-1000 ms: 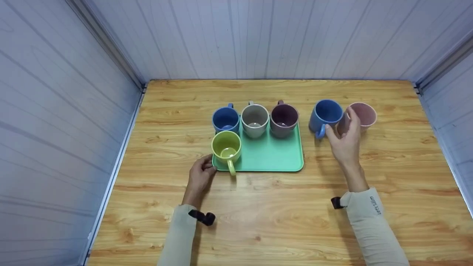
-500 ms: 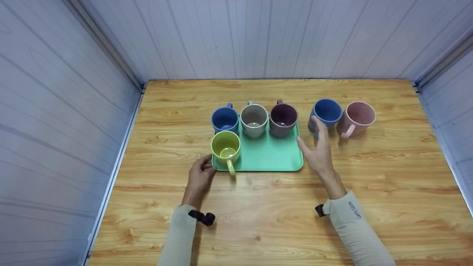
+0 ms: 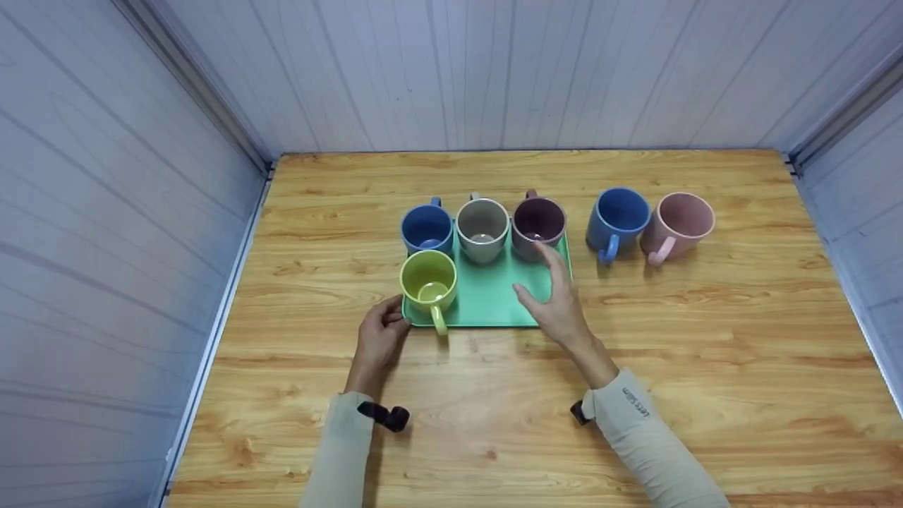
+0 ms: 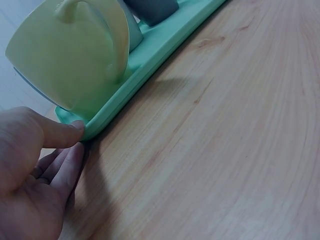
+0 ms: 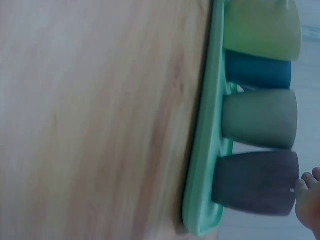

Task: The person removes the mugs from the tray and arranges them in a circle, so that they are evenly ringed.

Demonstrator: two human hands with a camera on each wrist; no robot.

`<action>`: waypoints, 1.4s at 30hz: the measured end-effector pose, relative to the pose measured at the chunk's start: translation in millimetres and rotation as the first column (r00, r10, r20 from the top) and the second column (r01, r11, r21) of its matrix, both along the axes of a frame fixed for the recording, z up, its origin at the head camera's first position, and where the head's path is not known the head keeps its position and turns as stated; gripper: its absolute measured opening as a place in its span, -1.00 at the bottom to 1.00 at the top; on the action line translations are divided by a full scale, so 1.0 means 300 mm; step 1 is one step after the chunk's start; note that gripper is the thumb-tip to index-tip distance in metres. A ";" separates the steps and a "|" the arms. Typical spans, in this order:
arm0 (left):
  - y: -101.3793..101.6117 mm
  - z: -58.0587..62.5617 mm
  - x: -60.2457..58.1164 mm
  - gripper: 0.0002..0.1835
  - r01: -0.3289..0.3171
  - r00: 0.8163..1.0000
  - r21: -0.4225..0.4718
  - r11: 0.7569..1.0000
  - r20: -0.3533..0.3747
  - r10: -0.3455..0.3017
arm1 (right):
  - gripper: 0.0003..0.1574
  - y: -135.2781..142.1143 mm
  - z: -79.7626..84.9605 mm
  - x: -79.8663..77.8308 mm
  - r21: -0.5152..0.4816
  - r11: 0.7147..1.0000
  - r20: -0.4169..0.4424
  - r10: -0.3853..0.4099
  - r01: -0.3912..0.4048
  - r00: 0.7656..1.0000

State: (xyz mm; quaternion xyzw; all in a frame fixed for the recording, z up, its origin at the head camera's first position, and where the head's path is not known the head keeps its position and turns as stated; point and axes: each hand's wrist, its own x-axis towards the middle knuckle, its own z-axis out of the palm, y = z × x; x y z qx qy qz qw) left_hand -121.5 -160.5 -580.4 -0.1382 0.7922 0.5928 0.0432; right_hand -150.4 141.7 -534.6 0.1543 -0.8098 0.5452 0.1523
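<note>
A green tray (image 3: pixel 487 300) bears a blue mug (image 3: pixel 427 226), a grey mug (image 3: pixel 482 224) and a dark purple mug (image 3: pixel 536 224) along its back. At its front left stands a yellow mug (image 3: pixel 428 279), handle toward me. My left hand (image 3: pixel 379 340) pinches the tray's front left corner; in the left wrist view the thumb (image 4: pixel 67 132) lies on the rim with the fingers below it. Over the right part of the tray is my right hand (image 3: pixel 561 310), thumb and fingers spread and holding nothing. Its fingertips overlap the purple mug in the head view.
Right of the tray, another blue mug (image 3: pixel 619 215) and a pink mug (image 3: pixel 681 222) stand side by side on the wooden table (image 3: pixel 480 423), handles toward me. Panelled walls (image 3: pixel 451 77) enclose the table at the back and sides.
My right hand has left the pink mug and moved left, past the blue mug, to above the tray. My left hand has kept its place at the tray corner.
</note>
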 end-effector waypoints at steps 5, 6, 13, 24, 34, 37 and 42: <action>0.000 0.001 -0.001 -0.48 0.002 1.000 0.012 1.000 0.005 -0.002 | -0.13 -0.062 -0.021 0.010 0.038 0.998 0.025 0.043 -0.044 0.999; 0.001 0.002 -0.001 -0.48 -0.001 1.000 0.013 1.000 0.010 0.001 | -0.12 -0.074 -0.024 0.011 0.039 0.998 0.028 0.056 -0.057 0.998; 0.001 0.003 -0.001 -0.48 -0.010 1.000 0.025 1.000 0.018 0.009 | -0.09 -0.145 -0.047 0.008 0.067 0.992 0.089 0.104 -0.110 0.991; -0.003 -0.002 -0.004 -0.49 0.005 1.000 0.013 1.000 -0.010 -0.005 | 0.02 -0.245 -0.075 -0.027 0.052 0.980 0.155 0.180 -0.190 0.971; -0.003 0.003 -0.005 -0.48 -0.002 1.000 0.022 1.000 0.031 0.001 | 0.08 -0.285 -0.087 -0.041 0.118 0.962 0.219 0.219 -0.248 0.951; -0.002 0.003 -0.005 -0.48 -0.001 1.000 0.029 1.000 0.020 0.000 | 0.08 -0.301 -0.092 -0.047 0.118 0.957 0.217 0.235 -0.265 0.947; -0.002 0.002 -0.005 -0.48 0.002 1.000 0.028 1.000 0.008 -0.002 | 0.11 -0.325 -0.099 -0.055 0.081 0.950 0.220 0.279 -0.302 0.935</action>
